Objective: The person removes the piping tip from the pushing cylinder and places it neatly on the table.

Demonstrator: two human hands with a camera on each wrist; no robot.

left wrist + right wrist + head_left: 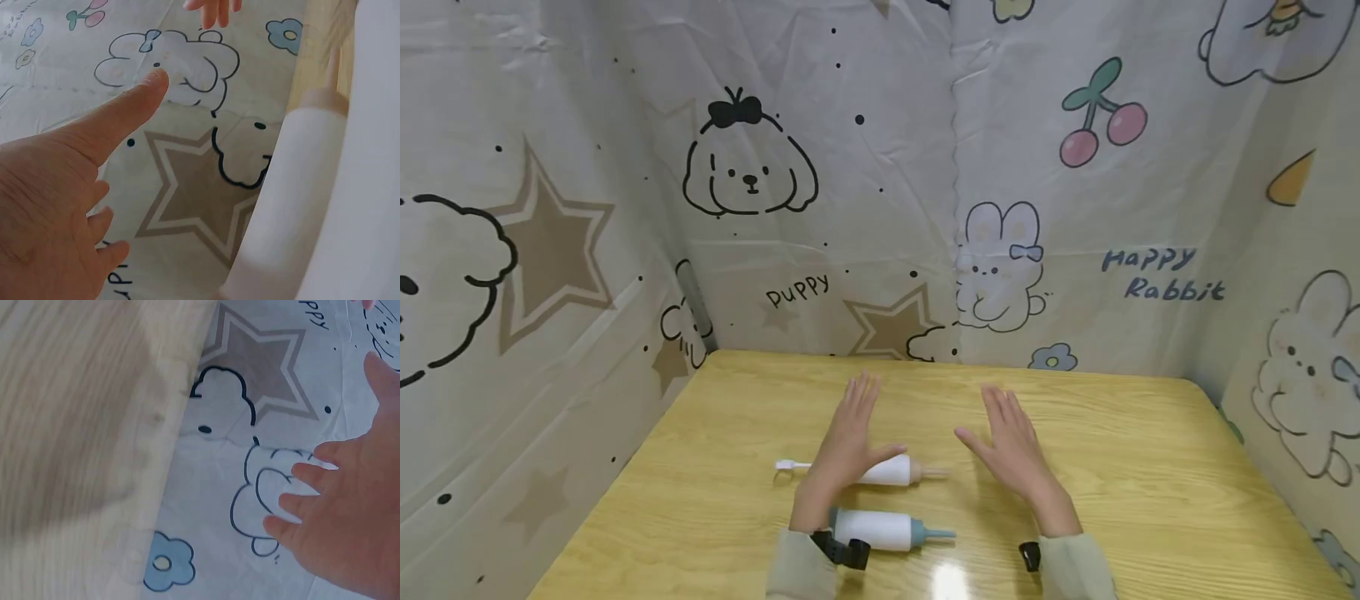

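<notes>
My left hand (847,433) is held over the table with straight fingers and the thumb spread to the right. Below it lies a white cylinder (887,471) with a beige end and thin beige tip; in the left wrist view this cylinder (290,194) stands beside the thumb. A thin white stem with a small white head (786,466) sticks out left of the wrist; the hand hides the part between. Nearer me lies a second white cylinder (876,531) with teal ends and a thin teal tip, partly behind the left wrist. My right hand (1011,446) hovers with fingers extended, holding nothing.
The light wood table (1135,467) meets printed cloth walls (880,183) at the back and on both sides. Dark straps with small black devices are on the left wrist (850,552) and right wrist (1031,556).
</notes>
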